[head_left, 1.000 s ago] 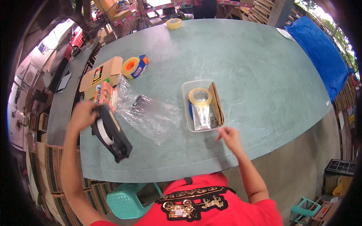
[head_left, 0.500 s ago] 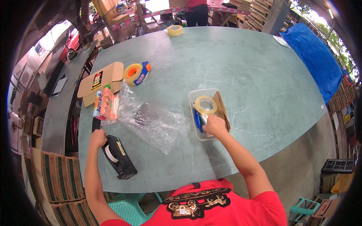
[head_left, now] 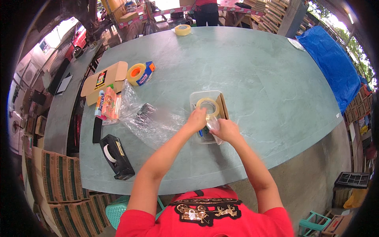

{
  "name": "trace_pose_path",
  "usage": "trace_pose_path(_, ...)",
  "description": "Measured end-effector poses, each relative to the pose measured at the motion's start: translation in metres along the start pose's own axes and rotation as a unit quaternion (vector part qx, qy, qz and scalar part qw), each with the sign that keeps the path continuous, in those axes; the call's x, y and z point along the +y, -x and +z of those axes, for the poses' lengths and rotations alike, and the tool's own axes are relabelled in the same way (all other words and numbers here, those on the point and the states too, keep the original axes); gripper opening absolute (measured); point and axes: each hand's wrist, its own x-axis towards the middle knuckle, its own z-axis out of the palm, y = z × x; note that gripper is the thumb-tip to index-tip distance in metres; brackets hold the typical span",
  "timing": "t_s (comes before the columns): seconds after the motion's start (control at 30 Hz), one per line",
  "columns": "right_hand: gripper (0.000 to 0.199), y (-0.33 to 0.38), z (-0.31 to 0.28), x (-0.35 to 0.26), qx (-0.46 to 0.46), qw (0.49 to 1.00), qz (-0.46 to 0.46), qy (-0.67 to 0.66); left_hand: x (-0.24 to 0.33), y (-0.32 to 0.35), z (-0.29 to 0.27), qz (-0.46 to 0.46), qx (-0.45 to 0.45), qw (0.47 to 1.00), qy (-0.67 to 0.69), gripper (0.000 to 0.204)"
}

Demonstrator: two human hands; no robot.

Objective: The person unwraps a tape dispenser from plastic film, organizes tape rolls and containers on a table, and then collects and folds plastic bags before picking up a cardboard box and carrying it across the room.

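A clear plastic container (head_left: 194, 98) stands on the green table, with a roll of clear tape (head_left: 208, 103), a brown cardboard piece (head_left: 222, 107) and something blue inside. My left hand (head_left: 196, 119) is over the container against the tape roll's lower edge, its fingers closed; what they pinch is hidden. My right hand (head_left: 227, 130) is closed on a crumpled clear plastic piece (head_left: 213, 125) at the container's near right side. Left of the container lies a clear plastic bag (head_left: 152, 124). A black tape dispenser (head_left: 117, 157) and a black flat strip (head_left: 97, 130) rest farther left.
An opened cardboard box (head_left: 103, 82), orange and blue packs (head_left: 110, 103), and a tape roll (head_left: 136, 74) in blue packaging lie at the left. Another tape roll (head_left: 182, 30) sits at the far edge. A blue tarp (head_left: 331, 65) covers the right corner; stacked cartons (head_left: 59, 177) stand lower left.
My left hand has let go of the black strip and moved right to the container. My right hand, before down in the container, now holds the clear plastic piece at its near side.
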Motion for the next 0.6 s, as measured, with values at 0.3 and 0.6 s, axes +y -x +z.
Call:
trace_pose_path(0.3, 0.039, 0.023, -0.003, 0.024, 0.007, 1.0, 0.003, 0.0, 0.005, -0.01, 0.041, -0.035, 0.152, 0.977, 0.146, 0.04)
trace_pose_path(0.6, 0.03, 0.011, -0.06, 0.115, 0.127, 0.838, 0.097, -0.522, 0.042, 0.037, 0.011, -0.059, 0.212, 0.967, -0.132, 0.042)
